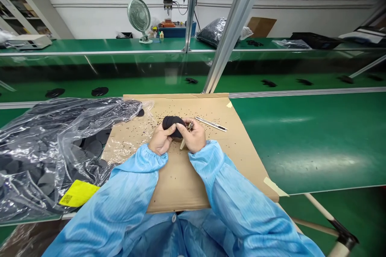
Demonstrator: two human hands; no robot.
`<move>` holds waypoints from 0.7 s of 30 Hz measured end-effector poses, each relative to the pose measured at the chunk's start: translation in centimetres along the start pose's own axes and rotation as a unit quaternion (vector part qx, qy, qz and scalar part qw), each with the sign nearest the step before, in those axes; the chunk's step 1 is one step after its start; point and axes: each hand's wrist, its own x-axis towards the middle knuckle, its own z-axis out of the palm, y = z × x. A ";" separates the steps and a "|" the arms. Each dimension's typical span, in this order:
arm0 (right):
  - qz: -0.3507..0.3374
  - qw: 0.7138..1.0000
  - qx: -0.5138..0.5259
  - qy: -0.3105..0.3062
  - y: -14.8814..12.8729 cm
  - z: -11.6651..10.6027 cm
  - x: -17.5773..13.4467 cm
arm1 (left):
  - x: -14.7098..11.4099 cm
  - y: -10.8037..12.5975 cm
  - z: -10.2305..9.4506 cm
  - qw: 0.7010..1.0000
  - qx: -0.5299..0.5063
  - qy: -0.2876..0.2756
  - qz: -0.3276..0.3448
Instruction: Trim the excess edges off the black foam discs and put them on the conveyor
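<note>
In front of me, over the cardboard sheet [177, 184], my left hand [161, 139] is closed around a small stack of black round discs [171, 121], thumb on the near face. My right hand [195, 135] meets it from the other side, its thumb and fingertips at the discs' right edge. Tucked in the right hand's fingers is a small tool [182, 143] with a cream handle pointing down; its metal end is mostly covered. A slim silver-and-black tool [211, 123] lies on the cardboard just beyond the right hand. Small black crumbs are scattered around both hands.
At the left lies a clear plastic bag [60, 128] full of black discs, with a yellow label [78, 192]. Beyond the cardboard, a green conveyor belt [144, 84] carries several black parts. A slanted metal post [232, 32] rises behind the cardboard. A fan [139, 16] stands farther back.
</note>
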 end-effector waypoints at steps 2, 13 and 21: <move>-0.063 0.997 0.004 -0.040 -0.2 0.1 -0.3 | 0.2 0.5 -0.2 0.997 -0.042 0.023 -0.053; -0.236 0.967 -0.080 -0.057 -0.4 0.0 -0.7 | -0.4 1.2 0.6 0.982 -0.082 0.022 -0.166; -0.287 0.946 -0.142 -0.050 -0.1 -0.1 -0.5 | -0.2 0.7 0.3 0.986 -0.074 0.029 -0.147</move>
